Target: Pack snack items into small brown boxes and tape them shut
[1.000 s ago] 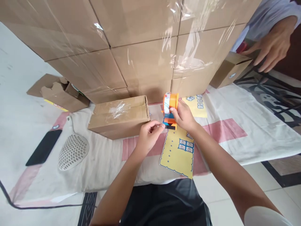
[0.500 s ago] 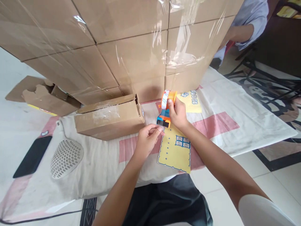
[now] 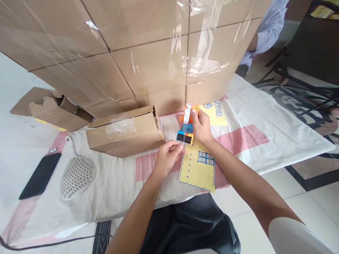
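My right hand (image 3: 201, 126) grips an orange and blue tape dispenser (image 3: 186, 124) with a roll of clear tape, held just above the cloth. My left hand (image 3: 167, 157) pinches the tape's free end at the dispenser's lower edge. A long closed cardboard box (image 3: 124, 131) lies on its side just left of both hands, with a patch of clear tape on its top. Under my right wrist lies a yellow sticker sheet (image 3: 197, 169); a second yellow sheet (image 3: 215, 113) lies behind the dispenser.
A wall of stacked cartons wrapped in clear film (image 3: 148, 53) rises behind. A white perforated scoop (image 3: 77, 173) and a black phone (image 3: 39, 175) lie at the left on the white and pink cloth (image 3: 251, 137). An open torn box (image 3: 50, 109) sits far left. Another person's sleeve (image 3: 267, 31) shows at top right.
The view shifted, and the other person's hand and small box at top right are gone. My hands stay joined at the dispenser, which has tilted slightly lower toward the cloth.
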Motion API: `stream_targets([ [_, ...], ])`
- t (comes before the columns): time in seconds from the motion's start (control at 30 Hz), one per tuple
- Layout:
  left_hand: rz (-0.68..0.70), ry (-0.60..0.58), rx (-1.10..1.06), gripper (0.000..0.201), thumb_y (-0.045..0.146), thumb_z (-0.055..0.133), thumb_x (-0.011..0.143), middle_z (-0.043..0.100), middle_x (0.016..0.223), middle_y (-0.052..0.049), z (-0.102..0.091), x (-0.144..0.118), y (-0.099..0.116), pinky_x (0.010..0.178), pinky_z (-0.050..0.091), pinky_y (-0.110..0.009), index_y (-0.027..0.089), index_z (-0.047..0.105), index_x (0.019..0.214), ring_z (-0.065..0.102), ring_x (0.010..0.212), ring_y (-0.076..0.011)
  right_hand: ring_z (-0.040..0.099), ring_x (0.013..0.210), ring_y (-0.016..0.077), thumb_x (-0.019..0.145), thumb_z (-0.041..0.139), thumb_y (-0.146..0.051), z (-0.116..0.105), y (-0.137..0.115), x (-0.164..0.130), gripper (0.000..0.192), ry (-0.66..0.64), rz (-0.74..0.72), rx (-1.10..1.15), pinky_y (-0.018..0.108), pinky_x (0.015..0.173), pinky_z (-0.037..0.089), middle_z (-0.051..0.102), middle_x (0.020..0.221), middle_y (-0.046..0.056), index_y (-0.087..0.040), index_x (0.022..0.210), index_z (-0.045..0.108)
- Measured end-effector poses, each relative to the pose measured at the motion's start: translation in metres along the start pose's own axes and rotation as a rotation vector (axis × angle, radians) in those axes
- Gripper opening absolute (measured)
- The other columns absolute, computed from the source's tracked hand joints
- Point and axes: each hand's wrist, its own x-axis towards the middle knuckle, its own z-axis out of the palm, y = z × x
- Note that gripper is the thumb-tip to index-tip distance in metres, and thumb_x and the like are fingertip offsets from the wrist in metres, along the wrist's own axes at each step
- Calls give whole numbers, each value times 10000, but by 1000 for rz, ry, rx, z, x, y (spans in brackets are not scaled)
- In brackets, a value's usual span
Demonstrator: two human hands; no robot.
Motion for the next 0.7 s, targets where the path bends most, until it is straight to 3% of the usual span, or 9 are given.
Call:
stream_targets([
  [0.7, -16, 7, 54, 319, 485, 728, 811, 702, 711, -18, 2, 0, -7, 422, 266, -233, 188, 618, 772, 358, 421, -49, 348, 565, 124, 941, 369, -793, 0, 8, 1, 615, 18, 76, 55, 316, 547, 277, 373, 602, -32, -246, 662, 328],
])
